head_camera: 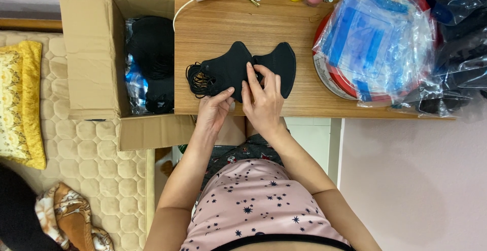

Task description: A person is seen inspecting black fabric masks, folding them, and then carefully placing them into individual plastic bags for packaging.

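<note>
Viewing from above, we see the wooden surface (213,28), an open cardboard box (91,63) (left), then black masks (231,68) at the near edge, pinched by left hand (213,110) and right hand (261,104) fingers.

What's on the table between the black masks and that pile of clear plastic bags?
Nothing: the head view shows bare wooden table between the black masks and the plastic bags.
</note>
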